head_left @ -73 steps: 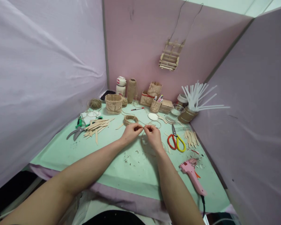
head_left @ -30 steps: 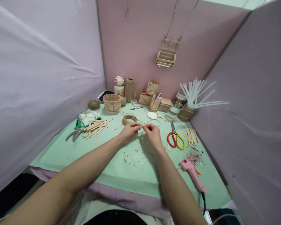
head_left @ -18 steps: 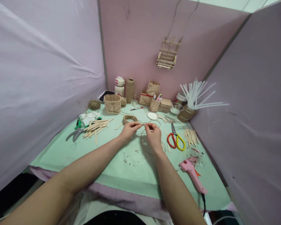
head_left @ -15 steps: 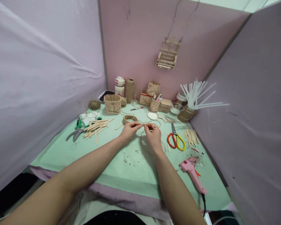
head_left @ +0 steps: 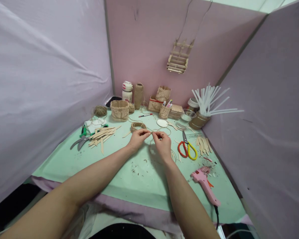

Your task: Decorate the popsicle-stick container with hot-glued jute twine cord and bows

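We note twine above green table, pinched by left hand and right hand, fingertips nearly meeting. Cord coil just beyond left hand; scissors beside right.

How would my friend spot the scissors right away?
On the green table, find the right hand. To its right, beyond the pink glue gun, lie the scissors. Only they have one red handle and one yellow.

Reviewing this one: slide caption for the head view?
Left hand and right hand pinch thin twine over a green table, scissors and pink glue gun at right.
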The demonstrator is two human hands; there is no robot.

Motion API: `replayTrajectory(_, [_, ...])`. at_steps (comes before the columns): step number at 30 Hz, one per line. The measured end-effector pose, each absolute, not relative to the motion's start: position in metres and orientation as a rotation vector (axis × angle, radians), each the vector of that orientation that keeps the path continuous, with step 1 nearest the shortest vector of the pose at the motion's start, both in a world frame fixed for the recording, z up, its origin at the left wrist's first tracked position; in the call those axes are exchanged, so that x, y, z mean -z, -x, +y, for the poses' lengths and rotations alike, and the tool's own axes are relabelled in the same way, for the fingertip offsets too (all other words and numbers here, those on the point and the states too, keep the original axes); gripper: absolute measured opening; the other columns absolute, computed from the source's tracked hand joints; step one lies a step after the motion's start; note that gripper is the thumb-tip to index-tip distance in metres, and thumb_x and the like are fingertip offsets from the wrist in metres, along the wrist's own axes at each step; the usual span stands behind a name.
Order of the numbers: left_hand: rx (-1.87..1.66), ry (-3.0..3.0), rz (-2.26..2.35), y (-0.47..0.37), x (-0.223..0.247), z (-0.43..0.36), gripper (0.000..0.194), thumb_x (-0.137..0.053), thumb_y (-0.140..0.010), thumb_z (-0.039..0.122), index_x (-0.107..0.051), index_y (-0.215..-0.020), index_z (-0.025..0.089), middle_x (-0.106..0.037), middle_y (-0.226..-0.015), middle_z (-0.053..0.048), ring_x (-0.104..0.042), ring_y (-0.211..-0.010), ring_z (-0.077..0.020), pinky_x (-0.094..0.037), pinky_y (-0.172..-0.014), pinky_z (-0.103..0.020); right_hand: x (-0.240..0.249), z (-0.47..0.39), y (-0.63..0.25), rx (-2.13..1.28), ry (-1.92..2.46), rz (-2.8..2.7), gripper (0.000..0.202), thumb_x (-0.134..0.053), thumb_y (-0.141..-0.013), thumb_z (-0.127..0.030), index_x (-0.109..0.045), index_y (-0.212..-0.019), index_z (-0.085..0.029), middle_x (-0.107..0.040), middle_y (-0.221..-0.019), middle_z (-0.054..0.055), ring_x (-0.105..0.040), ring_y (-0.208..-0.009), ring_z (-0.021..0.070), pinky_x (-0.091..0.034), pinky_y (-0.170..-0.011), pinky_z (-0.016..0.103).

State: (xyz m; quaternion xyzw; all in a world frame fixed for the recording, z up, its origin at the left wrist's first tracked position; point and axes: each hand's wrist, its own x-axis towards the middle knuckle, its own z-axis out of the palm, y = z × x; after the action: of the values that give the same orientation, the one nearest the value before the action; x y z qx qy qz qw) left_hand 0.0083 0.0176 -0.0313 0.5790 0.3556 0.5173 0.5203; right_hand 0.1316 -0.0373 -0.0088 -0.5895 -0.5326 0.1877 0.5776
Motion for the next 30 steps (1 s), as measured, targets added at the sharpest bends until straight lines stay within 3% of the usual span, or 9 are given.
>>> replayTrajectory(5, [-1.217, -1.398, 0.839, -0.009, 0.033, 0.018, 0.022, -0.071, -0.07, 0.036, -0.07, -0.078, 0.015, -0.067, -0.075, -0.003, -0.056, -0.072, -0.0153, -0.043, -0.072, -0.029, 0.013, -0.033, -0.135, -0.628, 1.373, -1.146, 0.023, -0.062, -0.075, -0.036, -0.07, -0.078, -0.015, -0.072, -0.079, 0.007, -0.064, -0.076, 0.0205, -0.047, -0.075, 0.032])
replayTrajectory(13, [-1.19, -1.445, 0.818, -0.008, 0.031, 0.017, 0.023, -0.071, -0.07, 0.037, -0.071, -0.079, 0.015, -0.067, -0.076, -0.003, -0.056, -0.073, -0.0157, -0.043, -0.072, -0.029, 0.012, -0.032, -0.137, -0.643, 1.356, -1.129, 0.022, -0.063, -0.073, -0.035, -0.07, -0.078, -0.015, -0.073, -0.08, 0.008, -0.065, -0.078, 0.0207, -0.049, -0.076, 0.033])
replayTrajectory(25, [-1.199, -1.756, 0.912, -0.006, 0.02, 0.011, 0.016, -0.061, -0.076, 0.027, -0.07, -0.071, 0.014, -0.066, -0.075, -0.005, -0.057, -0.075, -0.0169, -0.042, -0.068, -0.027, 0.016, -0.033, -0.132, -0.402, 1.4, -1.295, 0.007, -0.056, -0.075, -0.025, -0.06, -0.073, -0.02, -0.06, -0.076, 0.003, -0.054, -0.072, 0.0174, -0.044, -0.072, 0.031])
replayTrajectory(30, [-1.196, -1.53, 0.901, -0.006, 0.019, 0.011, 0.01, -0.065, -0.073, 0.021, -0.069, -0.066, 0.015, -0.064, -0.07, -0.001, -0.054, -0.071, -0.0136, -0.041, -0.07, -0.025, 0.016, -0.034, -0.131, -0.372, 1.383, -1.374, 0.009, -0.052, -0.079, -0.025, -0.057, -0.075, -0.02, -0.057, -0.078, 0.003, -0.053, -0.072, 0.0174, -0.043, -0.07, 0.031])
